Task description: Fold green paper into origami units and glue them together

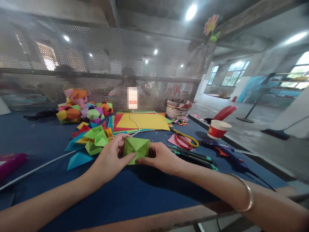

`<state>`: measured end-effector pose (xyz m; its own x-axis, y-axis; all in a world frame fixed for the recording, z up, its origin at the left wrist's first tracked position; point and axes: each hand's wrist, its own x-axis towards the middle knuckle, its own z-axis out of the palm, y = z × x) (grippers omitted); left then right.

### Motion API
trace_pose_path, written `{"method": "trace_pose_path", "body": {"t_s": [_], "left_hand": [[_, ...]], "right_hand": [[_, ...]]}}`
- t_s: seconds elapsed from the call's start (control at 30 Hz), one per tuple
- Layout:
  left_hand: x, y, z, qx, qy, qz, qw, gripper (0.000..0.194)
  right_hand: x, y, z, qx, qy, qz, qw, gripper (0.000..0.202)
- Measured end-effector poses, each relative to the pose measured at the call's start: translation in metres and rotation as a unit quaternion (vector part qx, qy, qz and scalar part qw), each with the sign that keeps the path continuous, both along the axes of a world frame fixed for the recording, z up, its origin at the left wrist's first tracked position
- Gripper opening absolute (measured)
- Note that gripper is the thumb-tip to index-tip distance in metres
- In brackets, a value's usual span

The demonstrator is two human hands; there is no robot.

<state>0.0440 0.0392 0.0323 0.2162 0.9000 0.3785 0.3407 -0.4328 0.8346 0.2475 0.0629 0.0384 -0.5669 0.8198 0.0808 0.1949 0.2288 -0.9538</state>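
Note:
A green folded paper square with crossing creases is held upright between both hands, above the blue table. My left hand grips its left side, the thumb lying across the lower front. On the right side, my right hand pinches the lower corner between thumb and fingers. Just left of my left hand are green folded paper pieces, with yellow, red and blue ones around them. A blue folded piece lies nearer the front.
Behind my hands lie flat coloured sheets and a white cable. At right are scissors, cutters, a glue gun and a paper cup. Paper balls and a basket stand farther back, before a mesh screen.

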Motion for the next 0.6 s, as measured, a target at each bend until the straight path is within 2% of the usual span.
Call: {"method": "trace_pose_path", "body": {"t_s": [0.27, 0.37, 0.47, 0.6], "left_hand": [[-0.010, 0.042, 0.020, 0.125, 0.043, 0.091, 0.987, 0.049], [-0.012, 0.050, 0.028, 0.168, 0.055, 0.106, 0.979, 0.043], [-0.013, 0.049, 0.031, 0.162, 0.072, 0.088, 0.980, 0.028], [-0.023, 0.041, 0.024, 0.083, 0.059, 0.076, 0.992, 0.020]], "right_hand": [[-0.033, 0.038, 0.018, 0.064, -0.015, -0.041, 0.997, 0.039], [-0.040, 0.045, 0.017, 0.088, -0.046, -0.048, 0.994, 0.030], [-0.037, 0.045, 0.010, 0.116, -0.085, -0.047, 0.989, 0.028], [-0.020, 0.043, 0.004, 0.161, -0.133, -0.045, 0.977, 0.027]]}}
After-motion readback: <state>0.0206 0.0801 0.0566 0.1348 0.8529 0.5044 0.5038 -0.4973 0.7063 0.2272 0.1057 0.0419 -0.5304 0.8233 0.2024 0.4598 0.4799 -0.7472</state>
